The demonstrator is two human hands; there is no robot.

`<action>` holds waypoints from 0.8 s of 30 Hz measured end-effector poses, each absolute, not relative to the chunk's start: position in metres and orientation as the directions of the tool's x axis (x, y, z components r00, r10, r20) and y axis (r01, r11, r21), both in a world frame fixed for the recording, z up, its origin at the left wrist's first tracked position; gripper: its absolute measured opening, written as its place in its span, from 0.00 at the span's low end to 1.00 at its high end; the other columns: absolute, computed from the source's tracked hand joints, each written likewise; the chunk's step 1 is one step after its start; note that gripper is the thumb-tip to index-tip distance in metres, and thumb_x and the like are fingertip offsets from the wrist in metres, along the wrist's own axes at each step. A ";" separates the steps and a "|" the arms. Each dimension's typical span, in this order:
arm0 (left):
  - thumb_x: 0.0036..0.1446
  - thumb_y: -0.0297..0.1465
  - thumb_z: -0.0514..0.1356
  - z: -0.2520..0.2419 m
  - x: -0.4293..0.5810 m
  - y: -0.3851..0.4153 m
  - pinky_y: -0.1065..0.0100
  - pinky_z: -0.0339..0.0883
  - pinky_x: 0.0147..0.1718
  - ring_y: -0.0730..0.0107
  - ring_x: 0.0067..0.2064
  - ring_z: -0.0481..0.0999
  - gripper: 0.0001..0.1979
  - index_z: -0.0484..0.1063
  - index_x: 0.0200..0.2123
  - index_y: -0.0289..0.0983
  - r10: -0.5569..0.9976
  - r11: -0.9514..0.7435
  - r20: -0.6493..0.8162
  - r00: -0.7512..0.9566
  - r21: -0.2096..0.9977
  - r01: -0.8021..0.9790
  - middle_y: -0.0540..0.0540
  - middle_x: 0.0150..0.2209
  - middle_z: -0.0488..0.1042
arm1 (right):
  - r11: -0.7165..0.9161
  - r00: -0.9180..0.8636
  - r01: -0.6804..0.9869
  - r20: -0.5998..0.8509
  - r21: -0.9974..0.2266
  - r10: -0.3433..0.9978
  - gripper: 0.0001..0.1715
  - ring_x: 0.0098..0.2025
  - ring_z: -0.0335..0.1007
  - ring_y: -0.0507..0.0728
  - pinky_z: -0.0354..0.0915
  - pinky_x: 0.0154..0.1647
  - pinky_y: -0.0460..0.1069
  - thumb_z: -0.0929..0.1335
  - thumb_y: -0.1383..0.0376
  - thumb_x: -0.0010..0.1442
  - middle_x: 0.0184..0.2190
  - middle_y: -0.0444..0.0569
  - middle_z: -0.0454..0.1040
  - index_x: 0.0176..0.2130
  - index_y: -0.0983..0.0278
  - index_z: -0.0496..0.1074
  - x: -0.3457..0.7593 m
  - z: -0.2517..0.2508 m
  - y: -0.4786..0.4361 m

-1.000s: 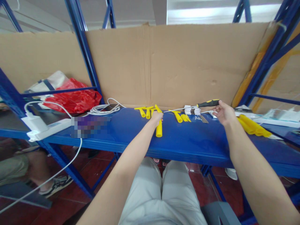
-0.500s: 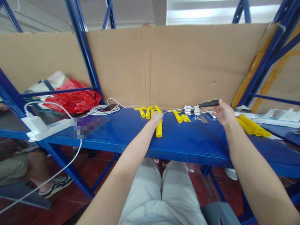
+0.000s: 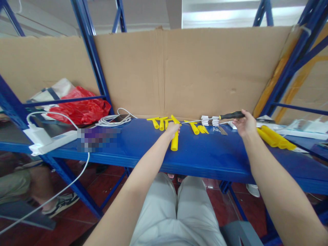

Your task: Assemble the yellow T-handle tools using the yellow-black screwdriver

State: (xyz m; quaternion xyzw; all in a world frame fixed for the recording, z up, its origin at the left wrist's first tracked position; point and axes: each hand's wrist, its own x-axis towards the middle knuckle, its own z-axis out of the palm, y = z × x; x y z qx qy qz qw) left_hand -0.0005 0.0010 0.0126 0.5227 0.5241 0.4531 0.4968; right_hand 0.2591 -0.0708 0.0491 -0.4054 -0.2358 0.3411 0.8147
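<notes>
My left hand (image 3: 173,129) is closed around a yellow plastic scraper (image 3: 174,142), its tube-like handle pointing toward me and its head showing above my fingers. In my right hand (image 3: 246,123) is the end of the black-and-yellow handle of a long screwdriver (image 3: 232,115), lying nearly level. Its thin metal shaft runs left to the scraper at my left hand; whether the tip is in the scraper is hidden. More yellow scrapers (image 3: 155,123) lie just left of that hand, and another yellow scraper (image 3: 195,128) lies to its right.
On the blue shelf (image 3: 205,153) are small yellow pieces (image 3: 203,129), a white-and-brown stack (image 3: 209,120) and yellow tubes (image 3: 276,138) at right. A white cable (image 3: 112,120), power strip (image 3: 56,141) and red bag (image 3: 79,106) lie left. Cardboard (image 3: 200,71) stands behind.
My right hand and the screwdriver have shifted slightly right and a little downward. The left hand with the scraper has moved slightly to the right.
</notes>
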 end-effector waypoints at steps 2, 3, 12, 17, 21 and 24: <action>0.56 0.20 0.57 0.012 -0.001 0.002 0.73 0.57 0.21 0.79 0.17 0.59 0.07 0.65 0.28 0.36 0.998 0.045 -0.049 0.033 0.994 0.096 0.57 0.16 0.59 | 0.455 0.663 -0.370 0.113 -0.810 0.740 0.13 0.14 0.58 0.48 0.60 0.14 0.41 0.64 0.69 0.62 0.13 0.41 0.63 0.26 0.63 0.62 0.263 0.048 -0.070; 0.55 0.19 0.57 0.012 -0.001 0.002 0.73 0.57 0.21 0.79 0.17 0.60 0.07 0.66 0.28 0.36 0.998 0.047 -0.049 0.027 0.994 0.096 0.57 0.16 0.59 | 0.464 0.668 -0.371 0.115 -0.805 0.735 0.12 0.13 0.57 0.48 0.59 0.14 0.41 0.64 0.69 0.62 0.13 0.40 0.63 0.26 0.63 0.62 0.264 0.047 -0.069; 0.57 0.19 0.55 0.015 -0.002 -0.002 0.74 0.56 0.19 0.79 0.16 0.59 0.07 0.67 0.31 0.34 0.999 0.037 -0.040 0.020 0.994 0.101 0.56 0.17 0.60 | 0.428 0.633 -0.349 0.127 -0.834 0.764 0.15 0.14 0.54 0.48 0.57 0.13 0.42 0.62 0.69 0.63 0.11 0.41 0.58 0.24 0.62 0.62 0.263 0.046 -0.067; 0.58 0.20 0.54 0.015 -0.001 -0.001 0.74 0.56 0.19 0.79 0.16 0.60 0.05 0.68 0.35 0.34 1.000 0.021 -0.021 -0.001 0.996 0.091 0.56 0.18 0.60 | 0.406 0.601 -0.323 0.147 -0.855 0.786 0.13 0.14 0.54 0.49 0.59 0.14 0.42 0.64 0.70 0.61 0.10 0.39 0.55 0.25 0.63 0.63 0.260 0.042 -0.062; 0.57 0.20 0.54 0.014 0.000 0.002 0.74 0.59 0.20 0.79 0.17 0.61 0.09 0.68 0.42 0.33 0.999 0.000 0.005 -0.033 0.992 0.122 0.55 0.21 0.62 | 0.362 0.515 -0.299 0.170 -0.883 0.840 0.14 0.15 0.60 0.49 0.62 0.15 0.42 0.70 0.67 0.58 0.12 0.36 0.55 0.25 0.62 0.62 0.260 0.037 -0.059; 0.55 0.19 0.55 0.011 0.002 0.006 0.74 0.62 0.22 0.78 0.20 0.66 0.17 0.68 0.49 0.32 0.998 -0.020 0.032 -0.058 0.982 0.189 0.50 0.28 0.69 | 0.253 0.380 -0.181 0.169 -0.950 0.909 0.15 0.18 0.65 0.51 0.64 0.15 0.43 0.74 0.64 0.54 0.13 0.37 0.58 0.27 0.62 0.63 0.260 0.032 -0.058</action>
